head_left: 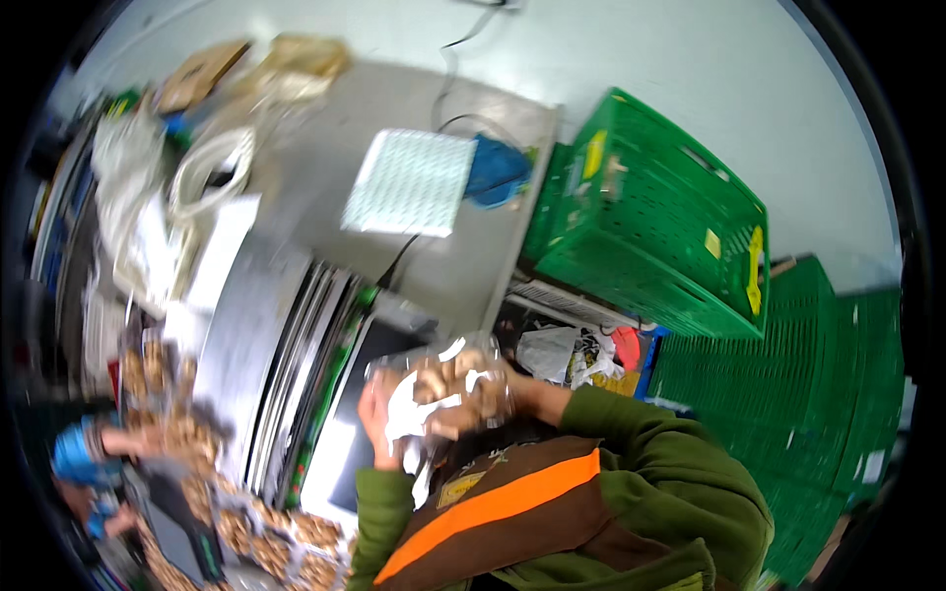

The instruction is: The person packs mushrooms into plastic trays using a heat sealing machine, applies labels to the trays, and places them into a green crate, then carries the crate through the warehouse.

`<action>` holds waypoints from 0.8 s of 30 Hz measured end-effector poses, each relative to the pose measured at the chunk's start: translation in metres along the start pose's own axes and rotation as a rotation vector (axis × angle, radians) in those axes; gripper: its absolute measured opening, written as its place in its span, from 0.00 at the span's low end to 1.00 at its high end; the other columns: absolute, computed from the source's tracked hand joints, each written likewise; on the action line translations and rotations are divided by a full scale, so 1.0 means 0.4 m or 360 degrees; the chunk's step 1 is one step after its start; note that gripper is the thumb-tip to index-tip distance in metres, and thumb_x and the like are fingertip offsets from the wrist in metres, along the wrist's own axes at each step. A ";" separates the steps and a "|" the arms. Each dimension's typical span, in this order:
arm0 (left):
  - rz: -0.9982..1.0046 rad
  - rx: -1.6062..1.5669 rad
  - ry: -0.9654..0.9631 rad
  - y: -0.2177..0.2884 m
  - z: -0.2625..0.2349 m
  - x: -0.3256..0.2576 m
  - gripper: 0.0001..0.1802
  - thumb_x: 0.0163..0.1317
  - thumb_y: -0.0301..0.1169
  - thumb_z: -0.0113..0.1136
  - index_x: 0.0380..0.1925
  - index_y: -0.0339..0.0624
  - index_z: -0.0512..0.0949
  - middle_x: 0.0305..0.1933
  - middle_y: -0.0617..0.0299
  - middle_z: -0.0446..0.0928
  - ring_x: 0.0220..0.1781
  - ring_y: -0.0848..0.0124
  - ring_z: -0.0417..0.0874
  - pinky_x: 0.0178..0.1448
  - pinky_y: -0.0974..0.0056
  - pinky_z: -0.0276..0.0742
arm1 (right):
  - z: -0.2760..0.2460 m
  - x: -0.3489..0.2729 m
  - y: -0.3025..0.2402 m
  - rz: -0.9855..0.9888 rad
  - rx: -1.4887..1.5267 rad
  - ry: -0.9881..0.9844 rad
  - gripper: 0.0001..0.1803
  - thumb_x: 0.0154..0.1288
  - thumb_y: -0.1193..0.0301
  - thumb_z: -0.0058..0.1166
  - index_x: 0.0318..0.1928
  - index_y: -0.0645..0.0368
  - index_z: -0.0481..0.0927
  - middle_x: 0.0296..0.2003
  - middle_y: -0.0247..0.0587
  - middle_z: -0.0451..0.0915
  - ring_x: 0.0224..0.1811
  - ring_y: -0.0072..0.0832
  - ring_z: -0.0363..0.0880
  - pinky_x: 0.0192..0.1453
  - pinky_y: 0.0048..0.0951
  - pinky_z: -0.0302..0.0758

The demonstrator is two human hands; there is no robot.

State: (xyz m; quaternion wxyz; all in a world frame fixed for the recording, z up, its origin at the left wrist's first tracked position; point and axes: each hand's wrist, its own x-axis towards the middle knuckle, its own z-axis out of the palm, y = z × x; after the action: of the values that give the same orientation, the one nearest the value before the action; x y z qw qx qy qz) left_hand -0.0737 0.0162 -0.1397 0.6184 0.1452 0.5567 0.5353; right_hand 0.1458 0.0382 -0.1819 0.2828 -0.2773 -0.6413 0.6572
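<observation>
Head view. Item held: one clear plastic package [471,379], glossy and crinkled, in which tan, rounded, mushroom-like pieces are seen; its surface is broken by white patches, whether glare or label cannot be told. The package is held between both hands, in front of the brown apron [552,473] with its flat orange band. Its left side is gripped by the left hand [376,416], fingers upward; its right side is held by the right hand [532,397], whose fingertips are hidden.

Left of the left hand: a dark glossy panel [367,369], just beside; then thin upright sheets, metallic and green-edged [313,360]; farther off, a co-worker's blue sleeve [77,451]. Lower left: rows of similar packages [271,552], blurred.

Beyond the hands: a smooth grey metal table [448,271], on which a pale, patterned square pad [409,182] and a crumpled blue plastic piece [496,172] are set. The table's straight right edge is seen ahead of the hands, with grey surface between pad and package.

Beyond the right hand, to its right: a perforated, rigid green crate [680,222], open-mouthed, its near wall well apart from the package.
</observation>
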 end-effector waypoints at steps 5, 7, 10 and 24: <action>-0.0475 -0.0246 -0.1544 0.159 0.396 -0.206 0.07 0.69 0.31 0.53 0.44 0.41 0.71 0.52 0.54 0.73 0.58 0.62 0.74 0.65 0.60 0.68 | -0.215 -0.167 -0.383 0.0422 0.0872 0.0532 0.18 0.74 0.65 0.48 0.58 0.62 0.71 0.56 0.39 0.73 0.59 0.27 0.70 0.64 0.31 0.68; -0.1244 -0.0287 -0.1436 0.131 0.493 -0.151 0.16 0.74 0.35 0.43 0.56 0.39 0.67 0.57 0.52 0.73 0.58 0.61 0.77 0.67 0.57 0.71 | -0.340 -0.266 -0.499 0.0154 0.0875 0.0472 0.31 0.64 0.67 0.61 0.65 0.61 0.67 0.62 0.41 0.71 0.63 0.33 0.70 0.67 0.35 0.66; -0.1896 -0.0485 -0.1386 0.110 0.694 -0.092 0.21 0.77 0.38 0.38 0.61 0.37 0.67 0.61 0.51 0.73 0.58 0.60 0.78 0.65 0.55 0.74 | -0.469 -0.333 -0.610 -0.0150 -0.0391 0.0318 0.39 0.52 0.69 0.70 0.66 0.59 0.70 0.63 0.40 0.71 0.64 0.34 0.70 0.68 0.36 0.66; -0.1107 0.0303 -0.0271 -0.307 1.394 0.277 0.29 0.65 0.31 0.52 0.65 0.37 0.60 0.65 0.38 0.61 0.67 0.48 0.65 0.73 0.47 0.58 | -1.272 -0.627 0.062 0.0681 0.0152 0.2727 0.35 0.61 0.52 0.66 0.59 0.64 0.74 0.49 0.40 0.80 0.49 0.26 0.79 0.50 0.31 0.77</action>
State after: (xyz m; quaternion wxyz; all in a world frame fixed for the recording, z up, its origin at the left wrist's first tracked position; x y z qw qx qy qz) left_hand 0.4370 0.2926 -0.1055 0.7911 0.0482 0.5668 0.2248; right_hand 0.6874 0.2045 -0.2184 0.5484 -0.7764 -0.1154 0.2884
